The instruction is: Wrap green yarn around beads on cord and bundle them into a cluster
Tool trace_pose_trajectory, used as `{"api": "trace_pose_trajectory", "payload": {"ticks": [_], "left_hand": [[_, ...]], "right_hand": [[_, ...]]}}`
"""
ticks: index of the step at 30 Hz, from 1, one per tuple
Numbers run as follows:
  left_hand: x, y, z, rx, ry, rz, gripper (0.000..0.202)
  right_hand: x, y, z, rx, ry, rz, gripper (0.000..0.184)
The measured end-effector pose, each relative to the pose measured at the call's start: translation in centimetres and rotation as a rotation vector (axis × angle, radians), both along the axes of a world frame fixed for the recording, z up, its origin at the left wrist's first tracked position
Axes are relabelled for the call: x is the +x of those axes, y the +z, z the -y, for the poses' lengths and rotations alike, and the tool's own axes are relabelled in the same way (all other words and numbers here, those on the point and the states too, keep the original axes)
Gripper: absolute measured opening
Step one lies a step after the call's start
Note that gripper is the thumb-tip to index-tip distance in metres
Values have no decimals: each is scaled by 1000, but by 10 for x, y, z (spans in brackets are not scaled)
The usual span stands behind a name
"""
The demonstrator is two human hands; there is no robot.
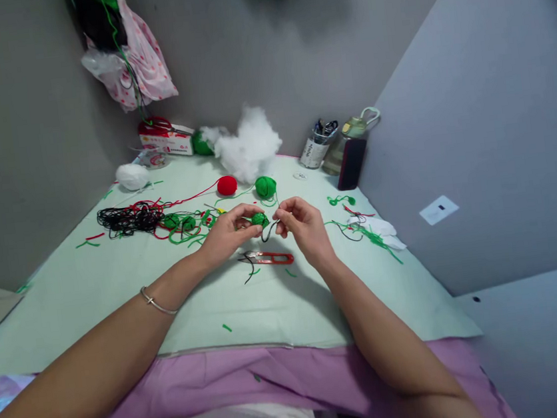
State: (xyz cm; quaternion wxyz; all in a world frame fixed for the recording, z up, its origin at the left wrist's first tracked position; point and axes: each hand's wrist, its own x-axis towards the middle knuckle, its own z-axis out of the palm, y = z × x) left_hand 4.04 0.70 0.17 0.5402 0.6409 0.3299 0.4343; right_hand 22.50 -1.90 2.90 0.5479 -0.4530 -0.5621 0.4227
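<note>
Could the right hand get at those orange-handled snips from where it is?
Probably yes: the snips lie close by, and nothing visible covers their handle. The right hand seems to be pinching a black strand, though, so it might have to let go first.

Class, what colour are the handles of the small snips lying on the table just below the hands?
Orange-red handles, seen best in the head view.
</note>
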Motion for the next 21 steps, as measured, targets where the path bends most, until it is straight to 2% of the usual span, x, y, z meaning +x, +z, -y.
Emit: {"api": "trace_pose_trajectory", "payload": {"ticks": [3, 7, 9, 11, 14, 16, 19, 21], "left_hand": [[0, -1, 2, 110, 40, -72, 32], [-2, -1, 1, 183, 162, -129, 31], [-3, -2, -2, 192, 215, -145, 30], [-4, -3, -4, 205, 236, -166, 27], [-4, -7, -5, 236, 201, -205, 22], [-2, -10, -4, 258, 149, -225, 21], [0, -14, -1, 282, 81, -241, 21], [2, -14, 1, 303, 53, -257, 21]], "right_hand": [[-6, -14, -5, -131, 58, -60, 31], [-10, -20, -4, -320, 272, -23, 34], [-9, -17, -3, -276, 255, 2, 32], [-7, -12, -3, -143, 153, 6, 29], [-4, -6, -3, 43, 37, -22, 24], [-4, -3, -3, 37, 75, -72, 26], [-7, -2, -2, -56, 193, -168, 32], [-8, 0, -2, -54, 193, -224, 32]]}}
